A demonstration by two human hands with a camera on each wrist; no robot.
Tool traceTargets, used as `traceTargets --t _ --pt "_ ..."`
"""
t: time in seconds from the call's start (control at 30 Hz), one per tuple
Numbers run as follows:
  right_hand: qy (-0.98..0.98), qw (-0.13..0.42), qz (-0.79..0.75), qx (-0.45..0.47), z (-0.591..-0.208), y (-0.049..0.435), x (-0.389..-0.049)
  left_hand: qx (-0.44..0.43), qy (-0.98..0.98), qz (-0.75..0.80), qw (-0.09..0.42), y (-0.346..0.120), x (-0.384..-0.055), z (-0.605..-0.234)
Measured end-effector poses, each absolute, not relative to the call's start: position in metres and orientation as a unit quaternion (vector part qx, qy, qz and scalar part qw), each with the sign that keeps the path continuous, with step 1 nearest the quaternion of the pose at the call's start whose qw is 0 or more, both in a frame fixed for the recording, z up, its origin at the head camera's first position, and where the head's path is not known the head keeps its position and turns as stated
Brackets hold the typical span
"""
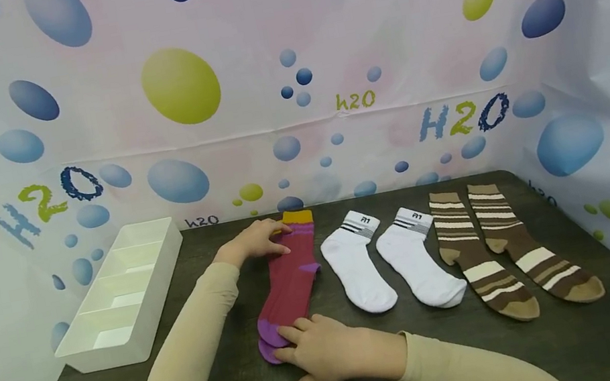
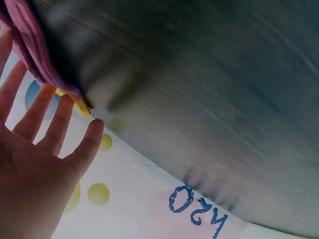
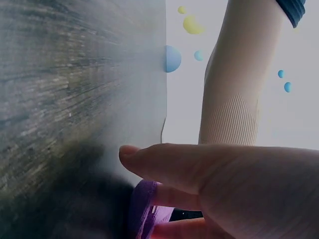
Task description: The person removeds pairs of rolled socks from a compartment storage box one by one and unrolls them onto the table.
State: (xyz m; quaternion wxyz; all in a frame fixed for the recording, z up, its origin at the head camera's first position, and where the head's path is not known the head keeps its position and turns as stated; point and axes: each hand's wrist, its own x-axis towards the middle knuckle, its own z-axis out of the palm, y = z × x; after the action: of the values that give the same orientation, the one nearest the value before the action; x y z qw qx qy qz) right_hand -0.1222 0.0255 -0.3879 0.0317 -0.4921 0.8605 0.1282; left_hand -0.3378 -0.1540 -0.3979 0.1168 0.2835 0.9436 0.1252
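A pair of maroon socks [image 1: 290, 275] with purple toes and yellow cuffs lies stacked on the dark table. At the cuff end, my left hand [image 1: 255, 241] rests its fingertips on the upper left edge of the pair. The left wrist view shows that hand [image 2: 40, 144] with spread, mostly straight fingers beside the yellow cuff [image 2: 82, 105]. My right hand [image 1: 330, 349] touches the purple toes with extended fingers. Its straight thumb [image 3: 154, 157] stays apart from the purple fabric [image 3: 144, 209] in the right wrist view; some of its other fingers are out of frame.
Two white socks [image 1: 357, 263] with striped cuffs lie side by side right of the maroon pair. Farther right are two brown striped socks [image 1: 484, 254]. A white tray [image 1: 104, 356] with several compartments stands at the table's left edge. A patterned sheet [image 1: 265, 34] hangs behind.
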Motion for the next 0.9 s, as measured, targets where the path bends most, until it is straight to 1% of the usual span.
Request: traceTargets --t 0.17,0.37,0.47,0.67,0.83,0.9 --pt "0.863 0.039 0.127 -0.486 -0.388 0.027 -0.125 0.304 0.934 0.142 0.124 -0.149 -0.339 -0.397" --pt "0.865 0.044 0.125 -0.485 -0.388 0.027 -0.127 0.277 0.947 0.118 0.115 -0.144 -0.339 -0.396" --pt "0.865 0.046 0.124 -0.484 -0.388 0.026 -0.127 0.272 0.95 0.111 0.103 -0.144 -0.337 -0.396" --pt "0.872 0.048 0.113 -0.475 -0.385 0.027 -0.125 0.277 0.953 0.111 0.06 -0.147 -0.333 -0.396" --pt "0.878 0.051 0.106 -0.464 -0.38 0.029 -0.122 0.285 0.951 0.116 0.026 -0.149 -0.326 -0.387" --pt "0.88 0.048 0.104 -0.461 -0.376 0.03 -0.121 0.284 0.951 0.122 0.02 -0.15 -0.323 -0.382"
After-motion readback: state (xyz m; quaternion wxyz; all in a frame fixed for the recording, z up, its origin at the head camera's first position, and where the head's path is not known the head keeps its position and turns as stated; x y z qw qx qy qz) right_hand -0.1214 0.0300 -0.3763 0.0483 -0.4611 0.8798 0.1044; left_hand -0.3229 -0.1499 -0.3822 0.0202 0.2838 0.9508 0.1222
